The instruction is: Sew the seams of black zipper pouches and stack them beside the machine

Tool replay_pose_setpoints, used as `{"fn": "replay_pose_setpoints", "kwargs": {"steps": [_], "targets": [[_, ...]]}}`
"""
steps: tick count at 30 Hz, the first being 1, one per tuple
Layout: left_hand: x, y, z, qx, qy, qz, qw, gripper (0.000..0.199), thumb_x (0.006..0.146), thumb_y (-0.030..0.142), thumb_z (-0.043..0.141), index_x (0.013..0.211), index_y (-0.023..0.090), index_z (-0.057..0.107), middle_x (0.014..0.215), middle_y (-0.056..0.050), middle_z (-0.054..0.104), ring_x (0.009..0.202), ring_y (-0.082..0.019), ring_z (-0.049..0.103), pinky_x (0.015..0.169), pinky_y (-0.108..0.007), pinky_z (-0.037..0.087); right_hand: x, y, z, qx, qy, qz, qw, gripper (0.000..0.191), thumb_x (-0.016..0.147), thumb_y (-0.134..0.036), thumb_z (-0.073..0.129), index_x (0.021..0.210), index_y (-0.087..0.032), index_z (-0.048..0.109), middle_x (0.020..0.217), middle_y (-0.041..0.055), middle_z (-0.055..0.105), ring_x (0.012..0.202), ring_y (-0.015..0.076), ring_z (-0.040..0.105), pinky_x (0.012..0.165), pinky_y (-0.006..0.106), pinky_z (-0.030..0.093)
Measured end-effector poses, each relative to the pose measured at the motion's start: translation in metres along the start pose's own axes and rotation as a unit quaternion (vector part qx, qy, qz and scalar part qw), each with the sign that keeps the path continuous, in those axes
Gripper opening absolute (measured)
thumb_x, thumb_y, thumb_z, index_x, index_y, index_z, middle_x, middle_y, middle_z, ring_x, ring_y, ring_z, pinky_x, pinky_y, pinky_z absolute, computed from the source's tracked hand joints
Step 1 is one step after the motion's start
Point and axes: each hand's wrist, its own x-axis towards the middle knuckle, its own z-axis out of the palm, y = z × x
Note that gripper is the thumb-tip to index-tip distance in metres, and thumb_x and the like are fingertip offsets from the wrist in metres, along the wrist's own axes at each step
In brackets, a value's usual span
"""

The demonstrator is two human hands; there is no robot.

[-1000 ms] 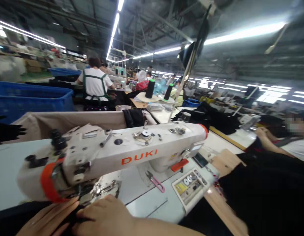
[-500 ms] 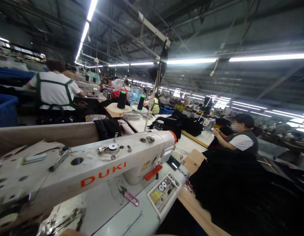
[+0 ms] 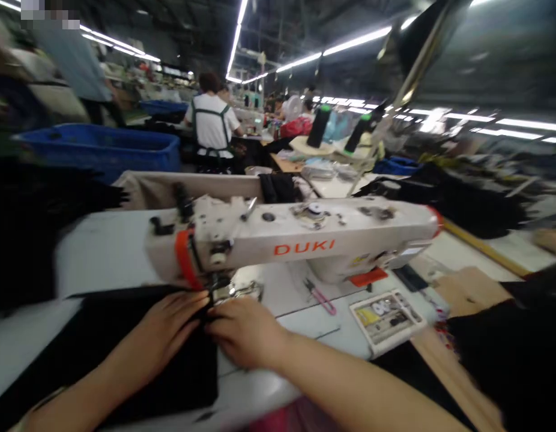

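A white DUKI sewing machine point(image 3: 305, 240) stands across the table, its needle end at the left. A piece of black fabric point(image 3: 125, 348) lies flat under that end. My left hand point(image 3: 165, 333) rests on the fabric with its fingers stretched toward the needle. My right hand point(image 3: 244, 330) presses down beside it, just right of the presser foot, with its fingers on the fabric's edge. Both hands lie flat; neither grips anything.
Pink thread snips point(image 3: 322, 297) and a small tray of bobbins point(image 3: 386, 315) lie under the machine arm. Black fabric piles sit at left point(image 3: 30, 228) and right point(image 3: 507, 348). A blue bin point(image 3: 102, 150) is behind. A person in a white shirt point(image 3: 211, 123) sits beyond.
The view swung right and up, then back down and left. My hands, out of view half a second ago, are again seen on the black fabric at the needle.
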Motion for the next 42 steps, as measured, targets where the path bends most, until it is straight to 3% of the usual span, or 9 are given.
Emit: {"fn": "replay_pose_setpoints", "kwargs": {"steps": [3, 5, 15, 22, 42], "targets": [[-0.01, 0.005, -0.007, -0.015, -0.065, -0.017, 0.998, 0.036, 0.1, 0.03, 0.046, 0.131, 0.016, 0.057, 0.136, -0.01, 0.059, 0.127, -0.025, 0.052, 0.111, -0.046, 0.041, -0.006, 0.005, 0.008, 0.081, 0.021, 0.03, 0.996, 0.033, 0.092, -0.019, 0.059, 0.125, -0.015, 0.06, 0.13, 0.0145, 0.059, 0.121, 0.027, 0.053, 0.102, 0.045, 0.045], [-0.007, 0.01, -0.008, -0.026, -0.082, -0.036, 0.996, 0.035, 0.099, 0.025, 0.049, 0.133, 0.015, 0.055, 0.138, -0.01, 0.057, 0.128, -0.025, 0.05, 0.112, -0.046, 0.04, -0.01, 0.006, 0.014, 0.116, 0.019, 0.033, 0.993, 0.035, 0.094, -0.017, 0.057, 0.129, -0.015, 0.057, 0.134, 0.0152, 0.057, 0.124, 0.0285, 0.051, 0.104, 0.049, 0.043], [0.0, 0.021, -0.017, -0.045, -0.082, -0.047, 0.995, 0.036, 0.097, 0.02, 0.054, 0.133, 0.015, 0.053, 0.135, -0.01, 0.058, 0.124, -0.025, 0.051, 0.109, -0.046, 0.041, -0.013, 0.001, 0.008, 0.097, -0.019, 0.041, 0.994, 0.033, 0.096, -0.018, 0.055, 0.128, -0.015, 0.06, 0.134, 0.0123, 0.056, 0.123, 0.0279, 0.05, 0.104, 0.047, 0.042], [0.002, 0.016, -0.02, -0.042, -0.111, -0.029, 0.992, 0.036, 0.098, 0.022, 0.054, 0.133, 0.017, 0.053, 0.138, -0.009, 0.057, 0.127, -0.025, 0.05, 0.11, -0.046, 0.039, -0.012, -0.002, 0.008, 0.078, -0.019, 0.031, 0.996, 0.032, 0.096, -0.017, 0.052, 0.127, -0.014, 0.06, 0.135, 0.0124, 0.056, 0.12, 0.0293, 0.051, 0.1, 0.049, 0.044], [0.005, 0.01, -0.023, -0.048, -0.127, -0.014, 0.991, 0.033, 0.098, 0.022, 0.051, 0.131, 0.018, 0.057, 0.138, -0.009, 0.057, 0.129, -0.025, 0.049, 0.114, -0.048, 0.034, -0.013, -0.005, 0.01, 0.059, -0.012, 0.031, 0.998, 0.032, 0.096, -0.016, 0.051, 0.126, -0.015, 0.06, 0.135, 0.0141, 0.057, 0.119, 0.0306, 0.053, 0.097, 0.051, 0.047]]}}
